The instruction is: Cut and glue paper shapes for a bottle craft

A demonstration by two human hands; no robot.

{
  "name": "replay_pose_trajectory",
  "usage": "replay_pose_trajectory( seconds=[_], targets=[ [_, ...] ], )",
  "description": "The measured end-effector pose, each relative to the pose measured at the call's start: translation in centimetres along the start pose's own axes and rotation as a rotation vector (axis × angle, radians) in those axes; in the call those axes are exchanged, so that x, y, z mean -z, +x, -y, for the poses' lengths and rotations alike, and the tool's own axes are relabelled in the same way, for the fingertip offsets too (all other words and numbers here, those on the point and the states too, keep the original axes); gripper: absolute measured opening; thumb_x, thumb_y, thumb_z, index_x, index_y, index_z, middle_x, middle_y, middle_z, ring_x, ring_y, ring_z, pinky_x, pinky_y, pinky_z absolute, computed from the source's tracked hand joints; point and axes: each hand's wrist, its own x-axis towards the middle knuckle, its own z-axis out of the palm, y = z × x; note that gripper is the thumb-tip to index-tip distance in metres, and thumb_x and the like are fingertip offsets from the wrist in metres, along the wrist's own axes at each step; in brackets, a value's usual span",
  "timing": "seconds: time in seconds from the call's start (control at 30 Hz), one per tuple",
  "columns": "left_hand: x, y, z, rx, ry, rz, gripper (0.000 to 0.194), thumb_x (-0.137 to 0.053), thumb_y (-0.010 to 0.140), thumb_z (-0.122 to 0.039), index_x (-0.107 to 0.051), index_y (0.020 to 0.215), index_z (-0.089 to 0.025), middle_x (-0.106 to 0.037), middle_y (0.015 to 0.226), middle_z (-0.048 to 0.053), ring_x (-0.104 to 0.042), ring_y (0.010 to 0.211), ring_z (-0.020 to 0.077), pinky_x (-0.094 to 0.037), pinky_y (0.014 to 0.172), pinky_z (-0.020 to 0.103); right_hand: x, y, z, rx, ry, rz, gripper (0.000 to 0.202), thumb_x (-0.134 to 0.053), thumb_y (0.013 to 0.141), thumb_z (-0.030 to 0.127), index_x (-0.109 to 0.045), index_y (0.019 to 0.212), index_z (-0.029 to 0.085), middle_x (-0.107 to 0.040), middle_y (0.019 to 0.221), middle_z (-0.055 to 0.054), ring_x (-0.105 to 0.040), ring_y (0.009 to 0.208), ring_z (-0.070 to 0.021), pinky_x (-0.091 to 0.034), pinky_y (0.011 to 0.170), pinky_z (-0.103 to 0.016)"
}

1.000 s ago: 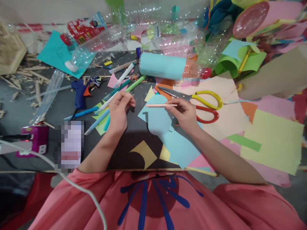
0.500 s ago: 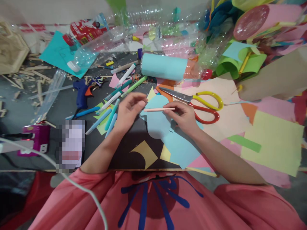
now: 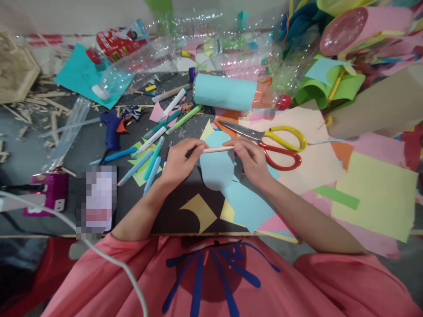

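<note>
The left hand (image 3: 185, 160) has come in and now pinches one end of the pink strip (image 3: 218, 150); the right hand (image 3: 251, 162) grips the other, near the desk's (image 3: 178, 215) front edge.

One pink strip (image 3: 218, 150), two hands (image 3: 183, 161), one glue gun (image 3: 111, 134), one pair of scissors (image 3: 256, 134).

Red bottle label (image 3: 121, 43): lettering, too blurred to read | white marker (image 3: 151, 142): print too small | phone screen (image 3: 98, 198): pixelated

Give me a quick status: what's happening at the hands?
Left hand and right hand gripping pink strip, one at each end. Blue paper beneath. Open scissors close beside right hand.
</note>
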Motion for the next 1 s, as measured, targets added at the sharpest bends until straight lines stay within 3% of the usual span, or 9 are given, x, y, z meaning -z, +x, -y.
replay_pose_trajectory(
  seconds=[0.13,0.27,0.4,0.5,0.63,0.8,1.0],
  targets=[
    [0.8,0.5,0.6,0.042,-0.047,-0.147,0.02,-0.054,0.09,-0.034,-0.064,0.078,-0.022,-0.066,0.081,0.001,-0.06,0.079,0.016,-0.045,0.078,0.026,0.0,0.1,-0.8,-0.043,0.059,-0.093,0.038,-0.049,0.091,0.06,-0.066,0.099,0.026,-0.067,0.085,-0.002,-0.064,0.077,-0.0163,-0.053,0.073,-0.033],
    [1.6,1.4,2.1,0.05,-0.042,-0.385,0.015,-0.052,0.092,-0.034,-0.06,0.086,-0.023,-0.062,0.087,0.002,-0.058,0.085,0.0168,-0.044,0.084,0.027,0.1,0.4,-1.9,0.034,-0.153,-0.043,0.022,-0.059,0.088,0.043,-0.062,0.098,0.025,-0.068,0.1,-0.006,-0.064,0.095,-0.0221,-0.052,0.087,-0.04],
    [1.8,1.6,3.5,0.043,-0.003,-0.397,0.012,-0.057,0.091,-0.035,-0.059,0.095,-0.024,-0.062,0.095,0.003,-0.058,0.097,0.02,-0.041,0.097,0.033,-0.1,0.4,-2.6,0.082,-0.398,0.067,0.042,-0.068,0.079,0.037,-0.057,0.117,0.024,-0.063,0.124,-0.012,-0.053,0.118,-0.0323,-0.043,0.101,-0.053],
    [1.7,1.4,3.6,0.026,0.029,-0.415,0.022,-0.06,0.089,-0.036,-0.056,0.107,-0.025,-0.062,0.111,0.006,-0.056,0.112,0.0224,-0.038,0.105,0.038,-0.3,0.2,-2.6,0.071,-0.465,0.105,0.054,-0.068,0.077,0.037,-0.05,0.126,0.025,-0.057,0.135,-0.013,-0.047,0.125,-0.0362,-0.038,0.105,-0.058],
    [1.4,0.9,2.7,-0.034,0.092,-0.356,0.027,-0.061,0.087,-0.035,-0.057,0.113,-0.026,-0.06,0.124,0.007,-0.053,0.121,0.0252,-0.037,0.107,0.041,-0.4,0.3,-2.7,0.048,-0.429,0.073,0.056,-0.071,0.072,0.031,-0.05,0.124,0.023,-0.061,0.125,-0.013,-0.05,0.119,-0.0361,-0.041,0.101,-0.057],
    [0.8,0.8,1.5,-0.028,0.128,-0.146,0.014,-0.06,0.084,-0.029,-0.067,0.096,-0.027,-0.07,0.108,0.004,-0.059,0.109,0.0248,-0.041,0.1,0.039,0.0,0.6,-2.7,-0.033,-0.186,0.021,0.045,-0.062,0.077,0.026,-0.048,0.119,0.026,-0.062,0.095,-0.004,-0.059,0.091,-0.0245,-0.051,0.084,-0.044],
    [0.5,0.7,1.0,0.032,0.166,-0.067,0.013,-0.066,0.078,-0.035,-0.071,0.084,-0.025,-0.074,0.094,0.003,-0.063,0.097,0.0262,-0.038,0.095,0.041,0.9,0.8,-1.7,-0.037,0.088,-0.145,0.029,-0.062,0.079,0.035,-0.049,0.104,0.028,-0.059,0.09,-0.002,-0.059,0.082,-0.0203,-0.053,0.07,-0.036]
  ],
)
